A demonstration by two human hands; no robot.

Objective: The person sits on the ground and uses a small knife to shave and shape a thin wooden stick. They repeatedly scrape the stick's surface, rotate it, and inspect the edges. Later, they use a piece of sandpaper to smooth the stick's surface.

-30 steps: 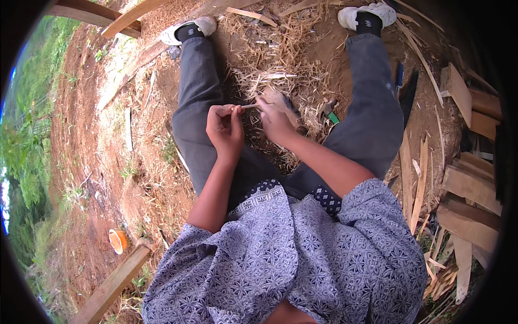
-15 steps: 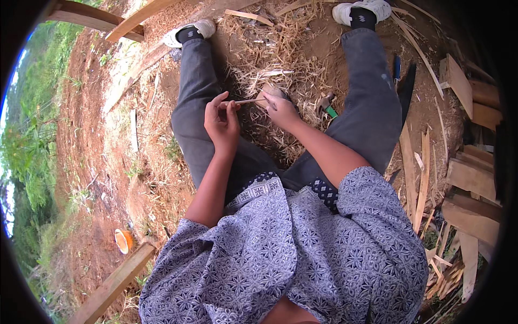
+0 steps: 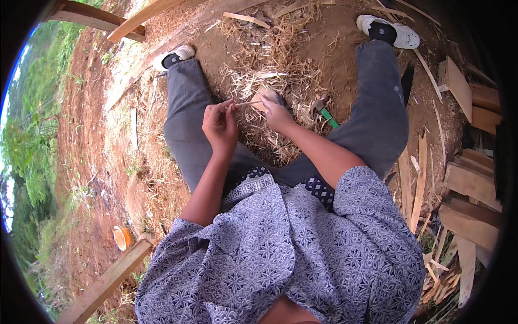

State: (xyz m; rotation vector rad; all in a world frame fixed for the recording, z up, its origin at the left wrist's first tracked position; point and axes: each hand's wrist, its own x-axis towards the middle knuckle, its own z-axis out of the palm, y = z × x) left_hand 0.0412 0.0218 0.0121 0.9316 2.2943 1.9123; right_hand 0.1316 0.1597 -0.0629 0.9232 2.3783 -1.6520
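I sit on bare earth with my legs spread, in grey trousers and white shoes. My left hand (image 3: 220, 124) pinches one end of a thin pale sliver of wood (image 3: 247, 103) between fingers and thumb. My right hand (image 3: 276, 112) is closed on a wooden-handled tool, likely a knife (image 3: 268, 96), held against the other end of the sliver. Both hands hover above a heap of straw-like shavings (image 3: 272, 59) between my legs. The tool's blade is hidden behind my fingers.
A small hammer-like tool with a green handle (image 3: 325, 113) lies on the shavings by my right knee. Wooden planks and offcuts (image 3: 469, 189) pile up at the right. An orange cup (image 3: 122, 237) and a beam (image 3: 105, 283) lie lower left. Grass borders the far left.
My head has shifted, so the scene sits lower in view. Both hands stay on the sliver and the tool, keeping about the same pose.
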